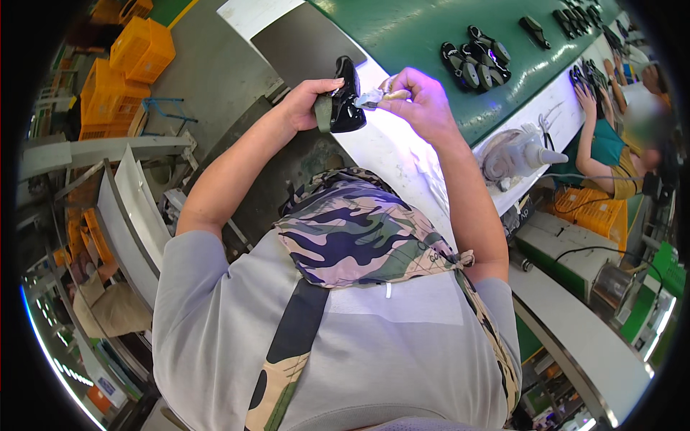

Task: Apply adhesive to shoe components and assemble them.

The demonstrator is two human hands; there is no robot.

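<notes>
My left hand [305, 102] is closed around a glossy black shoe [348, 90] with a grey-green sole, held up above the near end of the white work ledge. The thumb lies across the shoe's side; the other fingers are mostly hidden behind it. My right hand [425, 106] pinches a small pale wad [369, 99], which looks like cloth or tissue. This wad is against or very close to the shoe's right side; the exact contact cannot be made out.
Several black shoes [478, 61] lie on the green conveyor belt [402, 32]. A translucent squeeze bottle [523, 154] stands on the white ledge [410, 154] at right. Further right, a co-worker's hand [586, 100] touches shoes. Orange crates [142, 50] are stacked at far left.
</notes>
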